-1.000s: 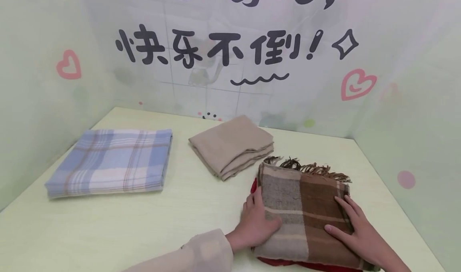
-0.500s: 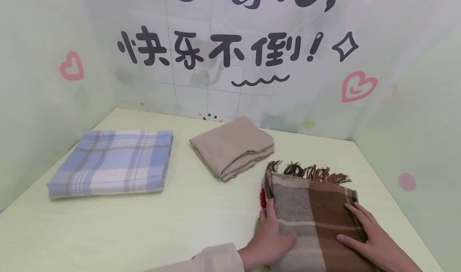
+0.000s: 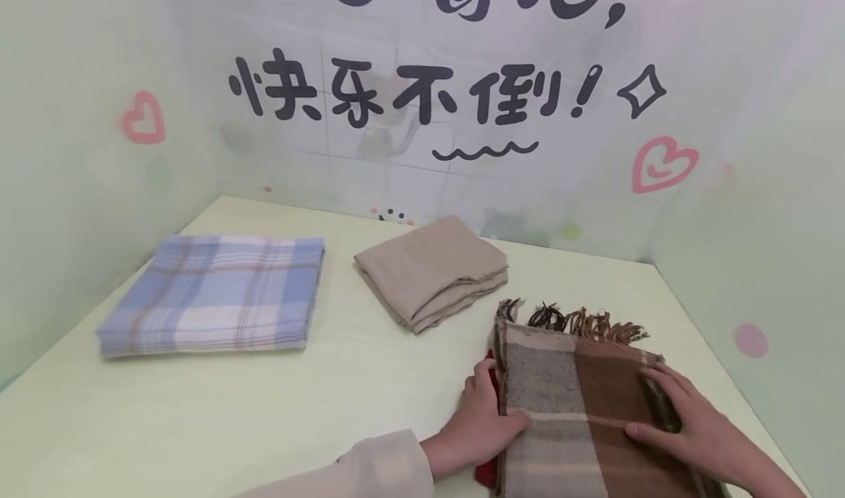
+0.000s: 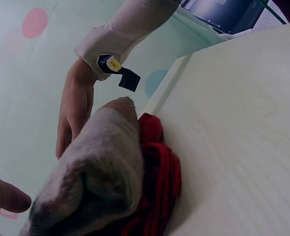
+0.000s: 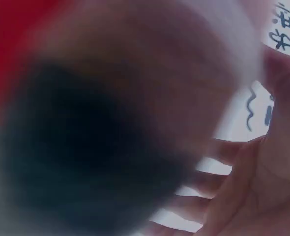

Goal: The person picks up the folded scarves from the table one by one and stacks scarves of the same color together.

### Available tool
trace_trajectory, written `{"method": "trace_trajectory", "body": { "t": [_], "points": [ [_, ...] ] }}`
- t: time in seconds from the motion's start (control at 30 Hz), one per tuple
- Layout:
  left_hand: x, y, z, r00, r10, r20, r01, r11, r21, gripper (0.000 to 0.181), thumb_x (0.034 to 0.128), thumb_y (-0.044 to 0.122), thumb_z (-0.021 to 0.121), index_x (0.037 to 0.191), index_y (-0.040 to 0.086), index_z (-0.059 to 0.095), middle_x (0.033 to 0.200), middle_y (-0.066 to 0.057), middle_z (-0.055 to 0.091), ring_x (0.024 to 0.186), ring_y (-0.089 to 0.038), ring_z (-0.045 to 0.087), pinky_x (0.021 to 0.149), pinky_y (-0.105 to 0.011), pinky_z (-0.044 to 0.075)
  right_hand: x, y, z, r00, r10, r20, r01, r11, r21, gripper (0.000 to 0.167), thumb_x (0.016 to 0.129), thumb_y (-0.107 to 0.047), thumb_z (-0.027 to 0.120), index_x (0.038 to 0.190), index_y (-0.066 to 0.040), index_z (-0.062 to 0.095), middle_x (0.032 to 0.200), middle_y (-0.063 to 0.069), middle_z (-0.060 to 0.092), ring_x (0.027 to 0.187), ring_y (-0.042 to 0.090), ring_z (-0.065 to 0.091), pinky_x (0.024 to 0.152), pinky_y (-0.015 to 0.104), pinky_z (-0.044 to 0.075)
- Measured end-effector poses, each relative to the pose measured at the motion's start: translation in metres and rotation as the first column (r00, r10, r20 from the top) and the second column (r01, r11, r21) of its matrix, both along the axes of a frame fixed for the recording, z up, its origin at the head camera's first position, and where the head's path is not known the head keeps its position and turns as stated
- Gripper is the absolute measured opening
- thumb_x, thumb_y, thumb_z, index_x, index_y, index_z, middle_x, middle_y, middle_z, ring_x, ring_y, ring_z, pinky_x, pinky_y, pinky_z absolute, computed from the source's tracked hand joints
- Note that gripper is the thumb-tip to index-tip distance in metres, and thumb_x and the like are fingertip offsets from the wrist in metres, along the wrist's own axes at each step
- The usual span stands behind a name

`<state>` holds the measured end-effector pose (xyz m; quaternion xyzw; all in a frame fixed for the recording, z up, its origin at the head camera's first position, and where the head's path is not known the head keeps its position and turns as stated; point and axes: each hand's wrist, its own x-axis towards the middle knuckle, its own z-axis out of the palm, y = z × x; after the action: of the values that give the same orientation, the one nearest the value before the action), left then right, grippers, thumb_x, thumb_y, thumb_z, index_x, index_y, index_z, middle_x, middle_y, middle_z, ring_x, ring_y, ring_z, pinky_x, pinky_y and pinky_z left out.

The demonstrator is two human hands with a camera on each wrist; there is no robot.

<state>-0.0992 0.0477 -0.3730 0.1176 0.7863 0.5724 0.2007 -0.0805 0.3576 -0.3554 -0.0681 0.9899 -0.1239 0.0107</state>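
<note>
A folded brown and grey plaid scarf (image 3: pixel 548 381) with fringe along its far edge lies at the table's right front. Under it, red cloth (image 3: pixel 487 472) shows at the left side; the left wrist view shows this red cloth (image 4: pixel 157 182) in folds below the scarf (image 4: pixel 105 152). My left hand (image 3: pixel 478 421) grips the scarf's left edge, thumb on top and fingers bent at the side. On the right edge rests my right hand (image 3: pixel 700 428), thumb on top, fingers extended. Blurred cloth fills much of the right wrist view, beside spread fingers (image 5: pixel 223 177).
A folded blue and white plaid blanket (image 3: pixel 221 293) lies at the left of the pale table (image 3: pixel 297 417). Folded beige cloth (image 3: pixel 429 267) sits at the back middle. Printed wall sheets (image 3: pixel 370 160) enclose the table's back and sides.
Both hands and the plaid scarf have shifted a little to the right and nearer. The blue blanket and beige cloth stay in place; the head view has turned slightly.
</note>
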Motion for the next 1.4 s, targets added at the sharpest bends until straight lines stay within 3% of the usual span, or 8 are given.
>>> {"method": "trace_trajectory", "body": {
  "t": [0.13,0.3,0.5,0.83,1.0,1.1,1.27,1.4],
  "points": [
    [-0.007,-0.013,0.005,0.998,0.062,-0.03,-0.062,0.998,-0.004,0.079,0.0861,0.033,0.059,0.147,0.004,0.017,0.141,-0.027,0.032,0.13,-0.041,0.036,0.096,-0.058,0.038,-0.015,-0.012,0.015,0.999,0.001,-0.045,-0.001,1.0,0.014,0.08,0.083,-0.045,0.07,0.14,0.001,0.036,0.14,0.036,0.03,0.112,0.06,0.043,0.073,0.065,0.044],
    [-0.019,-0.028,0.012,0.984,0.158,-0.086,-0.158,0.987,0.006,0.072,0.0899,0.033,0.052,0.147,0.005,0.018,0.144,-0.027,0.03,0.131,-0.043,0.035,0.097,-0.06,0.037,-0.042,-0.035,0.032,0.993,0.065,-0.102,-0.067,0.998,-0.015,0.076,0.085,-0.04,0.069,0.137,0.004,0.036,0.136,0.039,0.033,0.11,0.059,0.045,0.077,0.067,0.043],
    [-0.041,-0.044,0.015,0.96,0.259,-0.111,-0.257,0.966,0.031,0.073,0.092,0.031,0.05,0.148,0.002,0.015,0.151,-0.027,0.02,0.139,-0.043,0.023,0.105,-0.061,0.028,-0.082,-0.067,0.056,0.989,0.133,-0.066,-0.138,0.988,-0.073,0.078,0.089,-0.039,0.064,0.139,0.01,0.031,0.136,0.038,0.034,0.116,0.05,0.044,0.087,0.062,0.042],
    [-0.084,-0.066,0.017,0.884,0.459,-0.091,-0.459,0.888,0.023,0.071,0.0863,0.024,0.052,0.145,0.002,0.019,0.141,-0.031,0.028,0.131,-0.043,0.033,0.104,-0.058,0.03,-0.146,-0.107,0.075,0.988,0.153,0.038,-0.147,0.982,-0.118,0.084,0.093,-0.046,0.055,0.144,0.011,0.021,0.145,0.037,0.024,0.13,0.054,0.027,0.099,0.065,0.03],
    [-0.104,-0.079,0.02,0.846,0.533,-0.01,-0.532,0.846,0.041,0.072,0.0857,0.024,0.052,0.145,0.0,0.018,0.139,-0.032,0.03,0.127,-0.041,0.037,0.106,-0.054,0.03,-0.178,-0.121,0.078,0.985,0.149,0.086,-0.135,0.98,-0.147,0.086,0.094,-0.047,0.053,0.145,0.013,0.018,0.145,0.038,0.023,0.131,0.054,0.026,0.1,0.065,0.03],
    [-0.113,-0.086,0.018,0.826,0.559,0.069,-0.563,0.823,0.075,0.072,0.0862,0.024,0.052,0.144,-0.001,0.016,0.138,-0.031,0.031,0.126,-0.039,0.038,0.107,-0.05,0.031,-0.194,-0.13,0.078,0.977,0.13,0.166,-0.094,0.973,-0.21,0.089,0.094,-0.051,0.05,0.147,0.01,0.013,0.148,0.037,0.019,0.132,0.053,0.025,0.101,0.063,0.031],
    [-0.124,-0.099,0.014,0.809,0.547,0.217,-0.584,0.789,0.19,0.069,0.088,0.021,0.049,0.14,-0.003,0.012,0.142,-0.029,0.028,0.134,-0.038,0.03,0.112,-0.051,0.025,-0.221,-0.143,0.076,0.936,0.12,0.332,0.009,0.933,-0.361,0.09,0.096,-0.052,0.044,0.149,0.007,0.0,0.151,0.036,0.008,0.137,0.051,0.019,0.101,0.064,0.031],
    [-0.132,-0.109,0.017,0.773,0.551,0.316,-0.627,0.739,0.245,0.073,0.0885,0.023,0.049,0.14,-0.004,0.005,0.148,-0.029,0.018,0.14,-0.042,0.017,0.107,-0.067,0.02,-0.24,-0.156,0.075,0.908,0.13,0.398,0.053,0.908,-0.416,0.089,0.098,-0.051,0.039,0.149,0.006,-0.007,0.153,0.033,-0.002,0.14,0.05,0.009,0.103,0.068,0.025]
  ]
}}
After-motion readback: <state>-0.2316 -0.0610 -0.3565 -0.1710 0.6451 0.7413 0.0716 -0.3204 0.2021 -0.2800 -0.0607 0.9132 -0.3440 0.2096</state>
